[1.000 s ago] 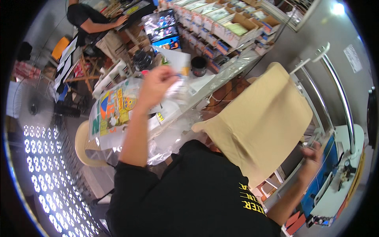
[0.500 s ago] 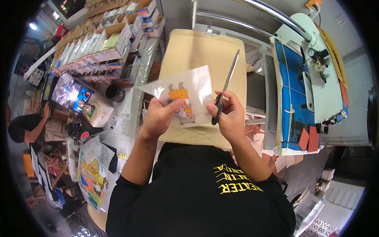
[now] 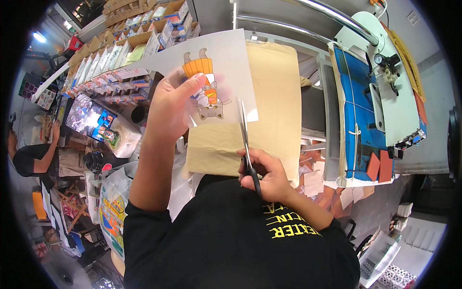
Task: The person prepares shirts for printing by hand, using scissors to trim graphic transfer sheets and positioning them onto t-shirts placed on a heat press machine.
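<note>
My left hand [image 3: 169,103] pinches a translucent film sheet [image 3: 227,55], thumb on top and fingers behind. The sheet carries a printed cartoon cat [image 3: 210,110] in orange and white, upside down to me. In my right hand [image 3: 270,177] is a pair of scissors [image 3: 245,132] with black handles, gripped close to my chest. The blades point away from me, their tips at the sheet's near edge, right of the cat's head. Whether they are cutting the film I cannot tell. Beneath lies a beige cloth [image 3: 274,101], spread over a flat board.
At right stands a press machine [image 3: 404,82] with a blue, cord-tied pad [image 3: 353,96]. Boxes of packets [image 3: 115,58] fill shelves at the far left, above a lit screen [image 3: 89,115]. Another person [image 3: 36,156] works at the left edge. A metal rail [image 3: 288,26] crosses the far side.
My left hand has lifted the film sheet up and away from me. My right hand has drawn the scissors back toward my chest, and their tips now meet the sheet's near edge.
</note>
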{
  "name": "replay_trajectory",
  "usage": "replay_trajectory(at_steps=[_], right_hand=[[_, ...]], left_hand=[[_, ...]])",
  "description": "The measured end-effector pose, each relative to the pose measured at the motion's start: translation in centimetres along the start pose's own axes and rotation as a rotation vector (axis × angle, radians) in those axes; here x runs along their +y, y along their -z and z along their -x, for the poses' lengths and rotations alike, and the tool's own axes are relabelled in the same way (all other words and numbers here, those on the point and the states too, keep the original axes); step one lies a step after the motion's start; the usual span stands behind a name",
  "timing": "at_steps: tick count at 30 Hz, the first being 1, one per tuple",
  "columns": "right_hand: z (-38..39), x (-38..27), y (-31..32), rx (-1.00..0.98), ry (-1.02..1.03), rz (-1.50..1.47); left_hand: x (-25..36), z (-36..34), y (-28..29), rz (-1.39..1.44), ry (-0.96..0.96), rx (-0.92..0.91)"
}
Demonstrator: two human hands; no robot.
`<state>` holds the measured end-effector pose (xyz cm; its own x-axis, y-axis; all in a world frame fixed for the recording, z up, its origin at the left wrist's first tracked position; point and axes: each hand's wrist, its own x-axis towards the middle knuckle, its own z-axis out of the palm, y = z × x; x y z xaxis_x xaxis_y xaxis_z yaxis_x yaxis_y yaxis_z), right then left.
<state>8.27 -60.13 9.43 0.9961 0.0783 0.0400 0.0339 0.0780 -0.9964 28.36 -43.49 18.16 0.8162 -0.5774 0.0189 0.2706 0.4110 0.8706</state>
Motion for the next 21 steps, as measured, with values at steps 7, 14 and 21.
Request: replay_trajectory(at_steps=[7, 14, 21], right_hand=[[-0.7, -0.8, -0.8, 0.078, 0.029, -0.039], [-0.9, -0.8, -1.1, 0.097, 0.000, -0.063], [-0.8, -0.1, -1.3, 0.122, -0.008, 0.042]], left_hand=[[-0.2, 0.7, -1.1, 0.045, -0.024, 0.008], [-0.4, 0.7, -0.1, 0.066, -0.027, -0.039], [-0.4, 1.0, -0.2, 0.043, -0.027, -0.004]])
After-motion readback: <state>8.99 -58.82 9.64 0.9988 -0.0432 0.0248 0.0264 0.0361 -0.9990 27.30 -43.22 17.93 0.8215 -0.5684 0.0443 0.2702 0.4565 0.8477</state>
